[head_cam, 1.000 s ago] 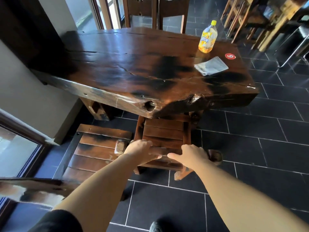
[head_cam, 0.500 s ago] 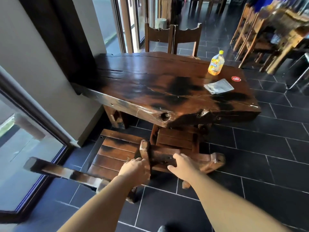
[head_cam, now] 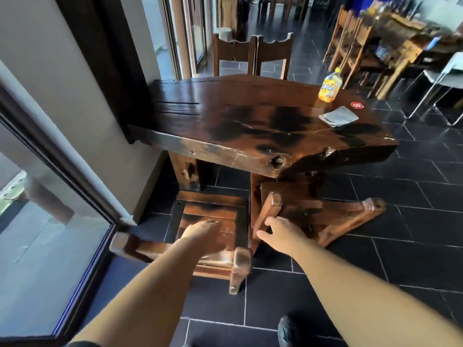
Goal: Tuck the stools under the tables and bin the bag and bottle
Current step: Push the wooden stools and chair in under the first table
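Note:
A dark slab table (head_cam: 225,116) fills the middle of the view. On its far right corner stand a yellow bottle (head_cam: 330,87) and, just in front of it, a flat clear bag (head_cam: 338,116). The right stool (head_cam: 325,216) sits with its seat under the table's near end and its back rail sticking out. The left stool (head_cam: 208,214) has a slatted seat that is partly under the table; its back rail is nearest me. My left hand (head_cam: 204,234) hovers palm down over that seat, blurred. My right hand (head_cam: 278,231), fingers spread, touches the right stool's back post.
Two wooden chairs (head_cam: 250,53) stand at the table's far side. A glass door (head_cam: 50,246) and a wall close off the left. More tables and chairs (head_cam: 363,46) and a metal-framed chair (head_cam: 446,78) are at the far right. My shoe (head_cam: 288,329) is on the dark tiled floor.
The right stool has slid further under the table. My left hand has left its back rail and moved left over the other stool. My right hand has loosened its grip.

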`<state>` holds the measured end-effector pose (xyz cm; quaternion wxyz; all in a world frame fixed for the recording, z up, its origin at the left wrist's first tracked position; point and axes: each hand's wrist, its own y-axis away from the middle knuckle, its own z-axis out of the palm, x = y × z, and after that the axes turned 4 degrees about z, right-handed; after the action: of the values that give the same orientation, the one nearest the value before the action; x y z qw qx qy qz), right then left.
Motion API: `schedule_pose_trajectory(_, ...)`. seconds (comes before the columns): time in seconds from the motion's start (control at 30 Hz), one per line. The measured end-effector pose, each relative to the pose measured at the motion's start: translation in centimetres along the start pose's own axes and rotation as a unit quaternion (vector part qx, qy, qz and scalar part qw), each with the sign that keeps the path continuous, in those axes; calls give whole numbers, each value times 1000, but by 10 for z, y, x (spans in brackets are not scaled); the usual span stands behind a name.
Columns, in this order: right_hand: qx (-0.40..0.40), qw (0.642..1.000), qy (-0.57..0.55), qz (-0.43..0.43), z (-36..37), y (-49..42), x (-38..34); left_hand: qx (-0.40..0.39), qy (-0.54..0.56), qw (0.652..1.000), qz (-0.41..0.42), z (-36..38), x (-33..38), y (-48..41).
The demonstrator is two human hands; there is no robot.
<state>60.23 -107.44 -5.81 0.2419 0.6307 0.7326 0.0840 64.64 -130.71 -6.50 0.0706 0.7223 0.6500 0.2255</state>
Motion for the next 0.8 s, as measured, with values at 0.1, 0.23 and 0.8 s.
schedule_pose_trajectory(0.1, 7, 1000, 15, -2, 22, 18, -48, 6, -2, 1000, 22, 0, -36, 26)
schedule_pose_trajectory(0.23, 18, 1000, 21, -3, 43, 40, -96, 15, 18, 999, 22, 6, -78, 59)
schedule_pose_trajectory(0.8, 61, 991, 102, -55, 127, 18, -154, 76, -7, 995, 66, 59, -169, 51)
